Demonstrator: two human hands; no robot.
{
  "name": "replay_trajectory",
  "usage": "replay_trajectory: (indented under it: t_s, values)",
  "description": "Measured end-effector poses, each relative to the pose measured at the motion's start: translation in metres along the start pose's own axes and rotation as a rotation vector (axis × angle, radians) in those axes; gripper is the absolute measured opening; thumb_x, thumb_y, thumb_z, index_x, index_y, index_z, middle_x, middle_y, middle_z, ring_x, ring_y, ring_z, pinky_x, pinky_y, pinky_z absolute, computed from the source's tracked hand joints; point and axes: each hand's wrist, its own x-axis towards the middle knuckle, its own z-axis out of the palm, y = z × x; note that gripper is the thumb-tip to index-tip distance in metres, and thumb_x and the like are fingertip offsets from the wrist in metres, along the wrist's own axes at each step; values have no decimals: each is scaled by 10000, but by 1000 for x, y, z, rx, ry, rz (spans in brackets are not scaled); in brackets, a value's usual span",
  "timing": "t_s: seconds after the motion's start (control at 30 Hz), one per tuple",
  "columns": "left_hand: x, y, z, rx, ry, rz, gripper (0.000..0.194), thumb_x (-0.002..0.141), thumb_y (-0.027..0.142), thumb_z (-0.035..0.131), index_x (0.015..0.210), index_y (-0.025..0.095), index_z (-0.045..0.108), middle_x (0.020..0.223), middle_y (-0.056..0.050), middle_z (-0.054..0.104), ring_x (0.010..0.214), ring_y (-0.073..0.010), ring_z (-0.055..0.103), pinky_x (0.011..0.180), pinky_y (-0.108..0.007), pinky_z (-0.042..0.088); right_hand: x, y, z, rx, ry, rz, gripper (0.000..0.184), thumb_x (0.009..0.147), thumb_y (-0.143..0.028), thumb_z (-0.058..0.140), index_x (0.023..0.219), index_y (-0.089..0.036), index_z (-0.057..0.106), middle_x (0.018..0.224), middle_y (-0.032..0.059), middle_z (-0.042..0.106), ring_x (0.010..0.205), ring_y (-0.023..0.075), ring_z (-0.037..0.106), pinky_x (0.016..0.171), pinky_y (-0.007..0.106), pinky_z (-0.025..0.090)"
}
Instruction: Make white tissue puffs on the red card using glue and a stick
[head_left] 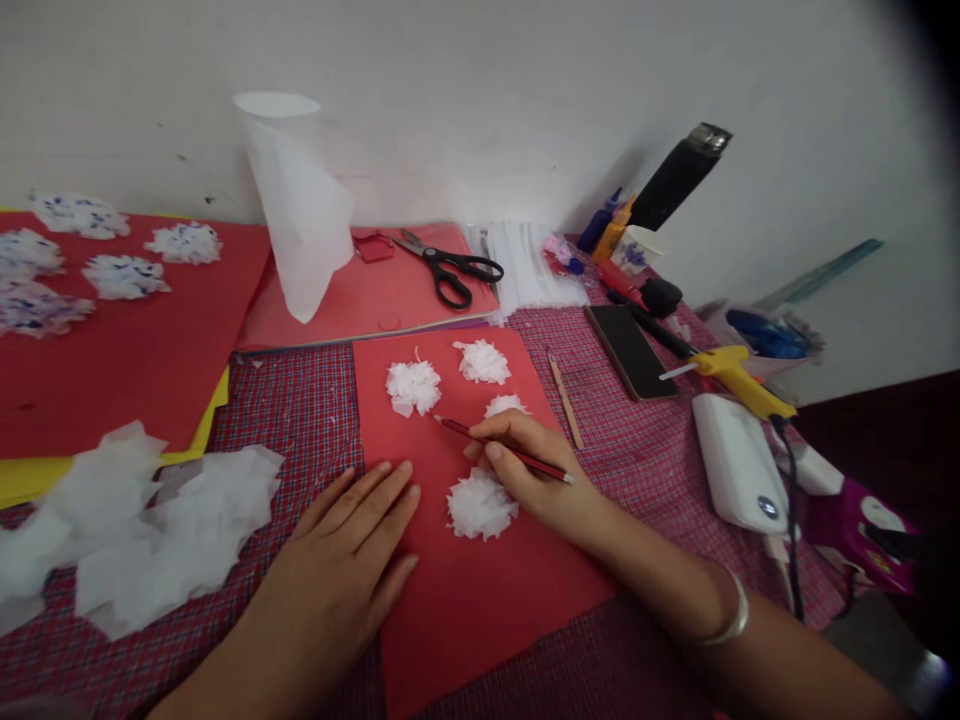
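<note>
A red sheet of paper [450,620] lies on the checked cloth in front of me, bearing several white crumpled tissue-paper puffs, one of them a puff [482,503] below my writing hand. My right hand [529,465] grips a dark red pencil [536,464], its tip near the lower right of the upper-left puff [413,386]. Part of another puff [506,405] is hidden behind that hand. Flat, with fingers stretched out, my left hand [352,545] rests across the sheet's left edge and holds nothing.
Loose white tissue squares [172,520] lie at left, below a red sheet [135,390] with blue-speckled puffs. Behind are a rolled white sheet [300,200] and black-handled scissors [450,268]. At right are a phone [631,350], a yellow glue gun [739,378] and a white power bank [739,465].
</note>
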Motion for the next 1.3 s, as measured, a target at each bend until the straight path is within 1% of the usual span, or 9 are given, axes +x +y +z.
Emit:
replay_trajectory:
  t_s: [0.13, 0.4, 0.73, 0.87, 0.97, 1.1, 1.2, 1.3]
  values:
    - [0, 0, 0, 8, -9, 5, 414, 951, 277, 443, 1295, 124, 614, 1372, -112, 658, 1262, -245, 601, 1066, -415, 405, 0, 0, 2, -21, 19, -16, 133, 950, -239, 536, 1021, -183, 633, 862, 26, 721, 689, 111, 624, 615, 254, 477]
    - [1, 1, -1, 9, 5, 18, 408, 939, 263, 457, 1274, 101, 623, 1351, -133, 668, 1234, -265, 619, 1038, -438, 428, -2, 8, 1, -10, 103, -7, 125, 964, -237, 534, 1050, -205, 619, 898, 18, 725, 700, 109, 647, 681, 275, 516]
    - [3, 2, -2, -40, -3, 5, 414, 934, 217, 449, 1274, 82, 642, 1346, -162, 664, 1218, -304, 632, 1001, -488, 478, 1, 7, 2, -23, 79, 32, 149, 965, -270, 538, 1072, -207, 621, 932, 28, 735, 731, 118, 658, 718, 290, 530]
    - [4, 2, -3, -63, 0, 9, 412, 936, 218, 444, 1259, 74, 656, 1335, -176, 668, 1190, -323, 647, 980, -513, 495, 3, 4, 2, -65, 68, 33, 154, 965, -283, 538, 1059, -202, 629, 917, 33, 728, 745, 125, 659, 716, 290, 527]
    - [3, 2, -2, -83, 10, -7, 404, 939, 215, 448, 1256, 82, 661, 1339, -171, 666, 1206, -319, 639, 1006, -507, 486, 3, 4, 3, -92, 55, 16, 164, 973, -297, 537, 1074, -206, 630, 926, 30, 731, 753, 124, 667, 718, 283, 527]
    - [2, 3, -2, -101, -7, -31, 401, 935, 219, 462, 1258, 94, 663, 1360, -165, 654, 1242, -319, 617, 1046, -504, 467, 0, 3, 3, -116, 52, 0, 154, 971, -287, 545, 1070, -205, 630, 930, 32, 733, 753, 123, 671, 714, 281, 526]
    - [2, 3, -2, -92, -19, -31, 394, 940, 229, 454, 1242, 97, 671, 1365, -162, 652, 1240, -320, 620, 1031, -506, 477, -2, 1, 1, -56, 83, 4, 152, 974, -285, 543, 1064, -203, 634, 912, 32, 737, 741, 124, 671, 699, 281, 524]
    - [4, 4, -3, -75, -13, -32, 395, 950, 231, 442, 1248, 97, 664, 1363, -156, 655, 1228, -312, 629, 1017, -500, 486, -3, -2, -1, 22, 61, 20, 163, 980, -308, 539, 1058, -206, 639, 902, 31, 755, 738, 127, 677, 678, 282, 520]
